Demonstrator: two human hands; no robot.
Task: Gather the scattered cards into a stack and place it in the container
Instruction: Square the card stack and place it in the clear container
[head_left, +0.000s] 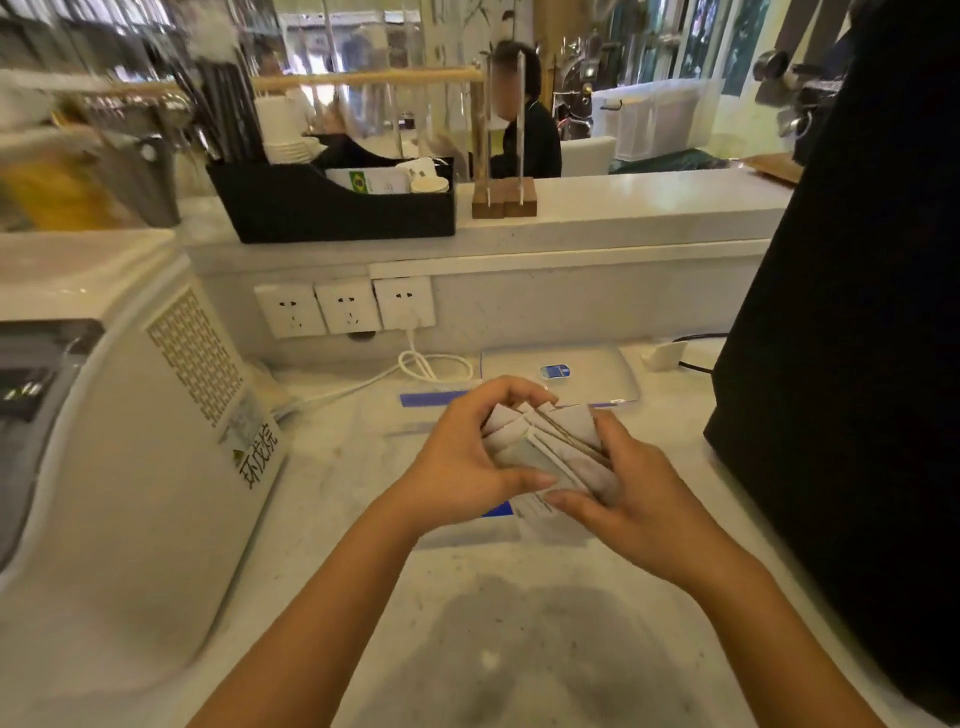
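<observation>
cards sit fanned between both hands, left hand and right hand gripping opposite edges; clear tray lies just beyond, nearer the right.

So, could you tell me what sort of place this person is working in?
Probably a café service counter: a black plastic organiser holds white paper cups and dark straws on the raised white ledge, with a seated customer beyond.
</observation>
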